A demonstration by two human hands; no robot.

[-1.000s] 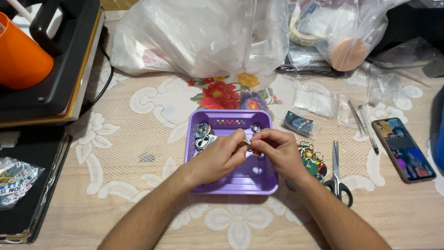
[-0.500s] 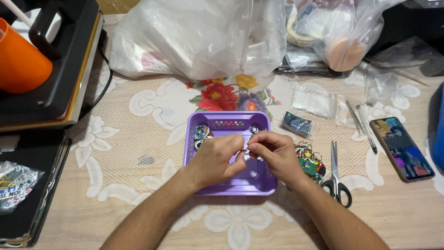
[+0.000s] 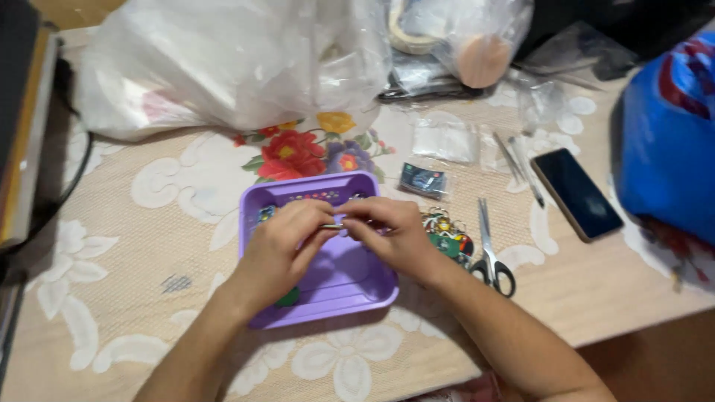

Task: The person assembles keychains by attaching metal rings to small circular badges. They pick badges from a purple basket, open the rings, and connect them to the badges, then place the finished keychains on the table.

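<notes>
Your left hand [image 3: 287, 246] and right hand [image 3: 391, 234] meet above the purple tray [image 3: 342, 286], fingers pinched closed on a small metal piece [image 3: 333, 225] between them, scissors [image 3: 490, 249] lying nearby.

Single head view looks steeply down, fairly near, at the table [image 3: 112, 298].

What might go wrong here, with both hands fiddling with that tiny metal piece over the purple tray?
The small metal piece is pinched only by the fingertips of the left hand and right hand; if it slips, it should land in the purple tray, but it might bounce onto the patterned tablecloth and be hard to spot. The scissors lie close beside the right forearm, so a sideways move could knock them.
</notes>
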